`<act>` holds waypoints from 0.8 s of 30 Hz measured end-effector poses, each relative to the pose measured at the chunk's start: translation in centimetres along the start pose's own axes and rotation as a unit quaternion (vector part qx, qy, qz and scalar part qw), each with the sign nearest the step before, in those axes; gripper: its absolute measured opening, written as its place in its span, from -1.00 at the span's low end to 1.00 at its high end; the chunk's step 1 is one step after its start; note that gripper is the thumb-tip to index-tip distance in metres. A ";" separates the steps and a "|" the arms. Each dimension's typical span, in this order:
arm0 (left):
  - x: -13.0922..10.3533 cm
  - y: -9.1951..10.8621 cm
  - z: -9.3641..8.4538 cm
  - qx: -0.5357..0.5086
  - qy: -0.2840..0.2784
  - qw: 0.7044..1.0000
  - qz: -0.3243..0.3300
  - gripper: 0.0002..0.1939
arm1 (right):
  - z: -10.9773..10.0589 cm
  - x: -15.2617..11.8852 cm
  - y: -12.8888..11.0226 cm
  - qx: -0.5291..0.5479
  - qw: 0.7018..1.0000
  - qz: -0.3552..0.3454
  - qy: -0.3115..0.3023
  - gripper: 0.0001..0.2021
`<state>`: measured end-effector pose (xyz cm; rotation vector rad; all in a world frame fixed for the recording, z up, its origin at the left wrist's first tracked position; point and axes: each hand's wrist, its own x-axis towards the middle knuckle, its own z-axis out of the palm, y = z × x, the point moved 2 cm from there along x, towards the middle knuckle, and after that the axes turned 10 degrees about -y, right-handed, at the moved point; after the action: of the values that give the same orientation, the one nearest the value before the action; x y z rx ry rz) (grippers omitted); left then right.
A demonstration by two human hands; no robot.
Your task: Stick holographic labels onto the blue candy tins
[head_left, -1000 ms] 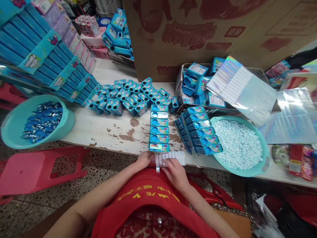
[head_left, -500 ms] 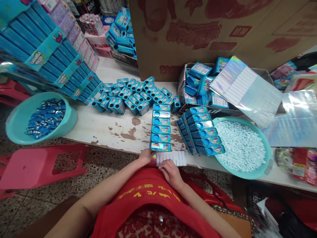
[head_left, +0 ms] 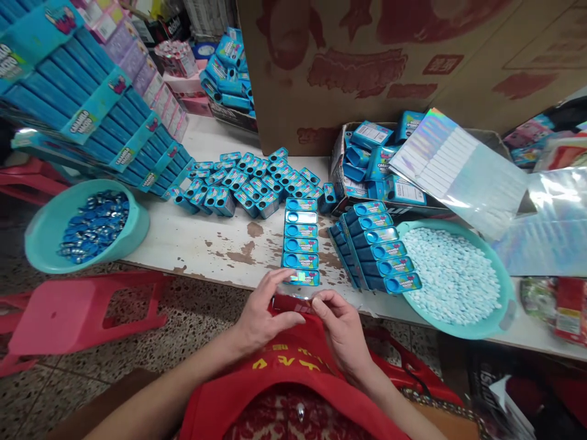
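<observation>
A column of blue tins [head_left: 301, 230] lies at the front edge of the white table [head_left: 206, 244], its lowest tin bearing a shiny patch. My left hand [head_left: 265, 311] is open, fingers and thumb spread, with its fingertips beside that lowest tin. Thumb and forefinger of my right hand [head_left: 337, 324] pinch the right end of a shiny, see-through strip [head_left: 293, 296] just below the column. To the right, another stack of blue tins [head_left: 380, 250] leans over, and a turquoise basin [head_left: 504, 299] holds small pale pieces.
Small blue tins [head_left: 247, 183] stand grouped behind. An open carton [head_left: 338, 165] of blue packs and shiny sticker sheets [head_left: 463, 171] are at the right. At left are a turquoise basin [head_left: 41, 244] of blue-wrapped pieces, tall blue display boxes [head_left: 105, 116] and a pink stool [head_left: 50, 311].
My left hand has moved from the column's lower corner and spread open. My right hand has lifted the strip from the label sheet's place; that sheet no longer shows. The view has shifted slightly.
</observation>
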<state>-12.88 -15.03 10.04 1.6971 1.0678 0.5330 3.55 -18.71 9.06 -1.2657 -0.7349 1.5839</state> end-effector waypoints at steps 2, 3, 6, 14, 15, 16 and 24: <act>1.1 0.4 0.3 -0.061 -0.032 0.996 -0.059 -0.73 | 0.5 0.4 -0.5 -0.016 1.000 -0.024 0.005 -0.75; 1.6 0.3 0.3 -0.083 -0.039 0.992 -0.088 -0.77 | 0.7 0.8 -0.8 -0.038 0.998 -0.041 0.011 -0.77; 2.8 0.1 -0.3 -0.104 -0.058 0.985 -0.128 -0.76 | 1.2 2.2 -1.5 -0.140 0.983 -0.107 0.050 -0.81; 4.6 1.5 -4.3 -0.005 -0.063 0.989 -0.135 -0.72 | 0.8 4.3 -1.5 -0.136 0.983 -0.091 0.079 -0.61; 4.7 1.6 -4.6 0.004 -0.066 0.988 -0.139 -0.72 | 0.4 4.3 -1.6 -0.124 0.986 -0.082 0.078 -0.51; 4.8 1.7 -4.9 0.012 -0.074 0.987 -0.143 -0.71 | 0.1 4.4 -1.7 -0.120 0.987 -0.073 0.073 -0.41; 5.7 1.3 -4.9 0.071 -0.140 0.980 -0.124 -0.68 | 0.3 6.0 -2.4 -0.285 0.951 -0.120 0.006 -0.77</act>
<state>-13.14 -7.74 12.28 1.6708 1.1090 0.0546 3.94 -12.27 8.97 -1.5162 -1.3519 1.1987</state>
